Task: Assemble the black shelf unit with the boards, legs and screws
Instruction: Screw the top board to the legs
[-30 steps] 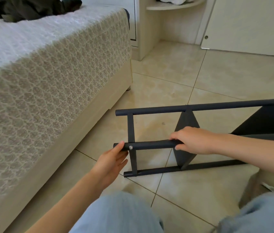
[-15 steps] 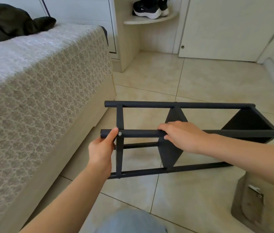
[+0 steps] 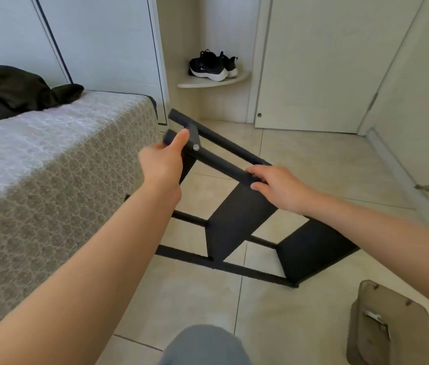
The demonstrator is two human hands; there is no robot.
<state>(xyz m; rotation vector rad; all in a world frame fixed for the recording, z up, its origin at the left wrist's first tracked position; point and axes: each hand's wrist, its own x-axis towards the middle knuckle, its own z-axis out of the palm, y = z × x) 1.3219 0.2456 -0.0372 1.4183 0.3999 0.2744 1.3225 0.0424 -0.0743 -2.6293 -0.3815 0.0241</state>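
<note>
Left hand [image 3: 163, 164] and right hand [image 3: 280, 188] are tilting the shelf unit [image 3: 237, 227] up beside the bed [image 3: 50, 159], fingers [image 3: 258, 172] gripping its leg [image 3: 218, 162]: nearly done.

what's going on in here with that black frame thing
A person holds a black shelf unit beside the bed. Both hands grip one upper leg: the left hand near its end by a screw, the right hand further along. The unit is tilted, and two boards already sit between the legs.

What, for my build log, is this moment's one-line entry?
left hand: grips leg end | right hand: grips same leg | shelf unit: tilted, one end high
</note>
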